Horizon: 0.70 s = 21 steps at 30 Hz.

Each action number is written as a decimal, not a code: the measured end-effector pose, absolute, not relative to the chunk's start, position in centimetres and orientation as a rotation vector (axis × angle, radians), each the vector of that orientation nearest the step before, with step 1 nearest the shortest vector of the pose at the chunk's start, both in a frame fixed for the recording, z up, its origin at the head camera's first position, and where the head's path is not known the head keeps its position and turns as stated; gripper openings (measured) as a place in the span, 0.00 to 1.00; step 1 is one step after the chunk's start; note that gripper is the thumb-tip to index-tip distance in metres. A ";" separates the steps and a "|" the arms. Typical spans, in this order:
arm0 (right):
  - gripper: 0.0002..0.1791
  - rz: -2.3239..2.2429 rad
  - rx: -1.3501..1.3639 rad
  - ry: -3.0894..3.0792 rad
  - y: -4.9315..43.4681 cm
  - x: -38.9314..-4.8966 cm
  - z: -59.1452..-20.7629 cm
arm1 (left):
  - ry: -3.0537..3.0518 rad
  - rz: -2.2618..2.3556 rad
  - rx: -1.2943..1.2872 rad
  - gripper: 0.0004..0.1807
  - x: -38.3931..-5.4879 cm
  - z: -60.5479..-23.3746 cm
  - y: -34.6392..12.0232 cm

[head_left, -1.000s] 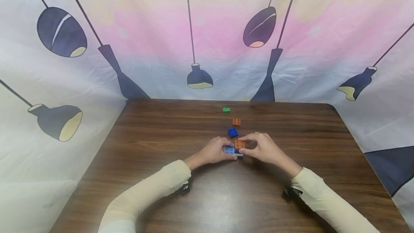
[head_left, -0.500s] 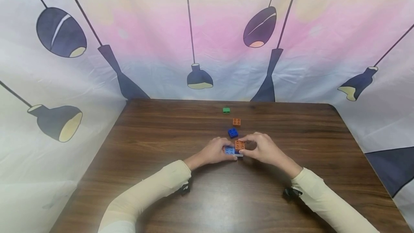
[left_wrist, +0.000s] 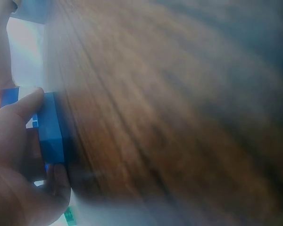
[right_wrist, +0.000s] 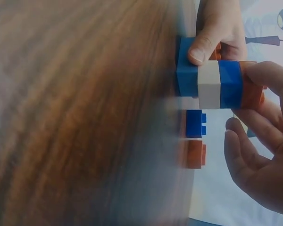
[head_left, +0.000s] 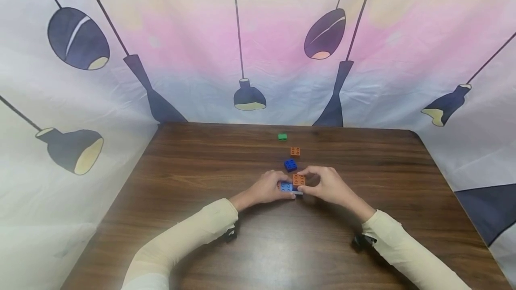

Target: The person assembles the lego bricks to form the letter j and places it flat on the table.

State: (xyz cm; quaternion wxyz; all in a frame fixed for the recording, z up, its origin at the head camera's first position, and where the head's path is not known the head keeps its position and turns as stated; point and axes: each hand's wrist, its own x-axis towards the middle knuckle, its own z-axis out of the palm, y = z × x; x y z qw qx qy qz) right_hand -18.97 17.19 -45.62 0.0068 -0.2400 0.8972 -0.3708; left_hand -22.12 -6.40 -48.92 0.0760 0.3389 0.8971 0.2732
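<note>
A small stack of toy building bricks stands on the table between my hands. In the right wrist view, a light blue brick (right_wrist: 187,81) forms its bottom, then come a white brick (right_wrist: 209,84), a dark blue brick (right_wrist: 230,84) and an orange brick (right_wrist: 251,89) on top. My right hand (head_left: 328,185) pinches that orange brick between thumb and fingers. With thumb and fingers on opposite sides, my left hand (head_left: 266,188) grips the light blue brick, whose studs show in the head view. Another bit of orange peeks out behind my left thumb, mostly hidden.
Beyond the stack, a loose dark blue brick (head_left: 290,164), an orange brick (head_left: 295,151) and a green brick (head_left: 282,137) lie in a rough line toward the back edge of the wooden table (head_left: 201,155). A cloth printed with lamps (head_left: 250,95) hangs behind it.
</note>
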 end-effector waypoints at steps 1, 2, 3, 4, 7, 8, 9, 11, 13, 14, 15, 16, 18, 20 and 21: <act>0.18 -1.179 -0.744 2.794 17.2 -18.9 -45.7 | 2.689 0.817 1.013 0.25 -22.1 -48.9 -6.4; 0.18 -1.194 -0.740 2.785 17.2 -18.9 -45.8 | 2.686 0.815 1.010 0.25 -22.1 -48.9 -6.5; 0.18 -1.206 -0.739 2.780 17.2 -18.9 -45.8 | 2.687 0.811 1.010 0.25 -22.1 -48.9 -6.5; 0.18 -1.215 -0.742 2.777 17.2 -18.9 -45.8 | 2.688 0.806 1.008 0.25 -22.1 -48.9 -6.5; 0.20 -1.229 -0.769 2.767 17.4 -18.9 -46.0 | 2.686 0.810 1.004 0.25 -22.1 -48.8 -6.5; 0.21 -1.237 -0.776 2.763 17.5 -18.9 -46.1 | 2.686 0.807 1.006 0.25 -22.1 -48.8 -6.5; 0.21 -1.245 -0.782 2.758 17.6 -18.9 -46.1 | 2.688 0.806 1.010 0.25 -22.1 -48.8 -6.4; 0.21 -1.263 -0.791 2.748 17.8 -18.9 -46.2 | 2.690 0.804 1.016 0.25 -22.1 -48.8 -6.4; 0.20 -1.288 -0.788 2.744 18.0 -18.9 -46.1 | 2.694 0.796 1.022 0.25 -22.1 -48.8 -6.4; 0.20 -1.299 -0.784 2.745 18.1 -19.0 -46.1 | 2.696 0.794 1.025 0.26 -22.0 -48.8 -6.4; 0.19 -1.303 -0.781 2.750 18.2 -19.0 -46.0 | 2.698 0.791 1.026 0.26 -22.0 -48.8 -6.4; 0.19 -1.308 -0.778 2.757 18.3 -19.1 -46.0 | 2.699 0.791 1.028 0.26 -22.1 -48.8 -6.4; 0.19 -1.315 -0.768 2.772 18.5 -19.4 -45.9 | 2.700 0.790 1.030 0.26 -22.1 -48.9 -6.4; 0.19 -1.309 -0.756 2.797 18.7 -19.7 -45.8 | 2.699 0.793 1.031 0.27 -22.1 -48.9 -6.4; 0.19 -1.307 -0.745 2.809 18.8 -19.9 -45.7 | 2.698 0.795 1.031 0.27 -22.2 -48.9 -6.4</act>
